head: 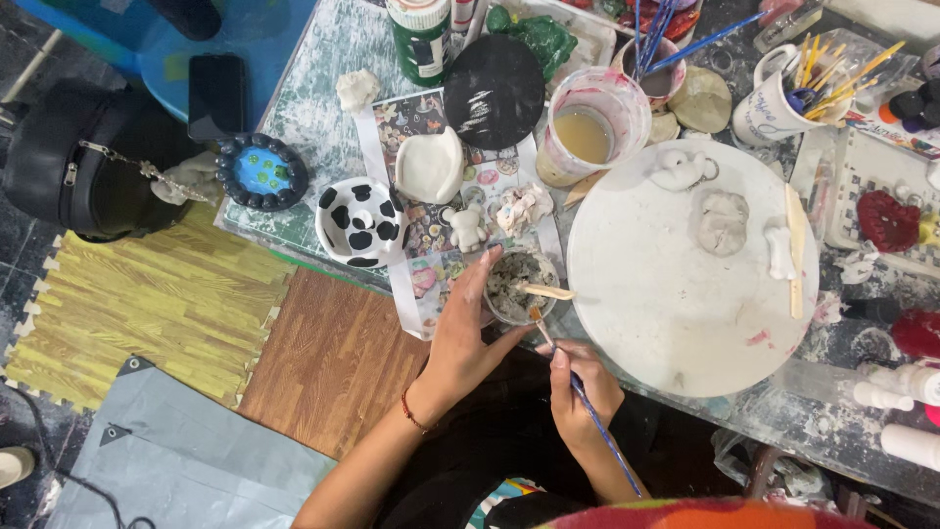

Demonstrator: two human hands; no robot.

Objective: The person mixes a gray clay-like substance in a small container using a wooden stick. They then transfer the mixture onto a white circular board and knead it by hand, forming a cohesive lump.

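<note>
My left hand [464, 338] grips the side of a small clear cup [519, 284] of grey slip at the table's near edge; a wooden stick lies across the cup's rim. My right hand [580, 390] holds a blue-handled paintbrush [587, 407] like a pen, its bristle tip at the cup's rim. Just behind the cup stand a small white clay figure [466, 227] and a crumpled pale clay piece [522, 208].
A large round white board [676, 294] with small clay pieces lies to the right. A cow-patterned bowl [360, 221], white clay dish [429, 167], black disc [494, 91], cup of murky water [586, 132] and mugs of brushes [774, 103] crowd the table. A black bag [78, 162] sits on the floor, left.
</note>
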